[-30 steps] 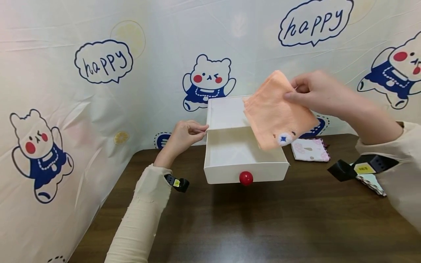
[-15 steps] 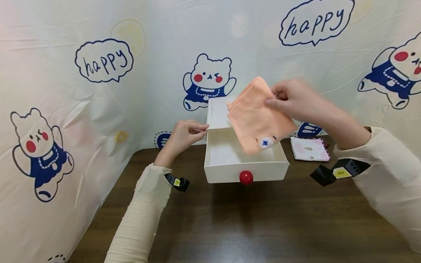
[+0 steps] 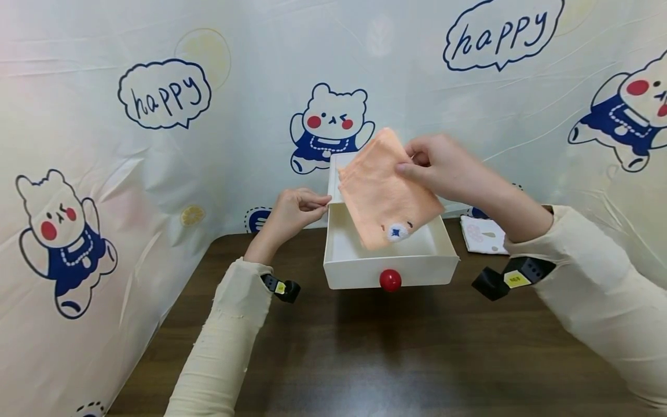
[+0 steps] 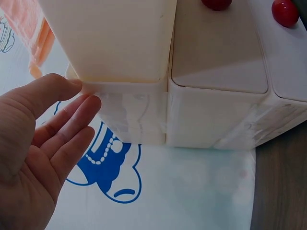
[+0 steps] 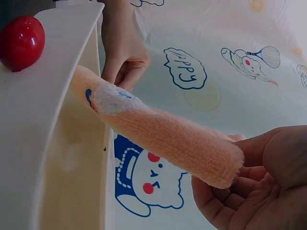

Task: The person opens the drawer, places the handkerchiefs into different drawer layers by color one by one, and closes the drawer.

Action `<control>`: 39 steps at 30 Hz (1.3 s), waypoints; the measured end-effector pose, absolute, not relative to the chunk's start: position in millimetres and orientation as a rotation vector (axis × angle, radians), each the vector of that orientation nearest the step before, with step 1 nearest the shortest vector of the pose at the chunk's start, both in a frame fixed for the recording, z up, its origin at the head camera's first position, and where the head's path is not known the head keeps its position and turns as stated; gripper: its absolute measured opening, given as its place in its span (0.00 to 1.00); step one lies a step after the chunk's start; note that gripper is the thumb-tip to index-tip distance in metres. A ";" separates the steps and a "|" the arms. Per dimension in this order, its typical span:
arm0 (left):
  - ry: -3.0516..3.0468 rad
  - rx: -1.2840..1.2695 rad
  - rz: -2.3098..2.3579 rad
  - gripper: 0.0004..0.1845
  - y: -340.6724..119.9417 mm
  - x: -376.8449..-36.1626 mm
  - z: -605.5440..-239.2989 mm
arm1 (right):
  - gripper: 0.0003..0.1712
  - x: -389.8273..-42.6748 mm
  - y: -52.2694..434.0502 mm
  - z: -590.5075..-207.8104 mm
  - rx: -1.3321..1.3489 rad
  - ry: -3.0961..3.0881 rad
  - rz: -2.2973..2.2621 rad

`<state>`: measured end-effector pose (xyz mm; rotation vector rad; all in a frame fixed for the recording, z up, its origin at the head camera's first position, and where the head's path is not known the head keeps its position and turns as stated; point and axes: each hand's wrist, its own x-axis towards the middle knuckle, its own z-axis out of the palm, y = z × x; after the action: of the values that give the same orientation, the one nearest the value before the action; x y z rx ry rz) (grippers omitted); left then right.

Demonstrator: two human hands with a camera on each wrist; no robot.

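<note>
Right hand (image 3: 443, 168) pinches orange towel (image 3: 383, 194) over white drawer (image 3: 391, 263).

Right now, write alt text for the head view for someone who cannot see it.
A right hand holds a folded orange towel tilted over an open white drawer with a red knob, on a dark wooden table. The left hand touches the drawer's left edge; another folded cloth lies to the right.
</note>
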<state>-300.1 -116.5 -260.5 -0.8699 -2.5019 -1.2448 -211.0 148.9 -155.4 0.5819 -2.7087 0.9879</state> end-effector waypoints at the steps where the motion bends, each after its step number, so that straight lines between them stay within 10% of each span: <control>1: -2.500 -0.873 -1.244 0.13 -116.3 -300.1 -260.4 | 0.10 -211.2 147.1 -155.8 0.580 -2.712 0.993; 39: -2.517 -0.853 -1.203 0.12 -116.5 -299.2 -260.4 | 0.13 -215.3 135.4 -186.2 0.682 -2.934 0.910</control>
<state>-299.2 -116.5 -260.4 -0.8527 -2.5173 -1.2032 -215.3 135.4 -186.2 0.6825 -2.9342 0.9101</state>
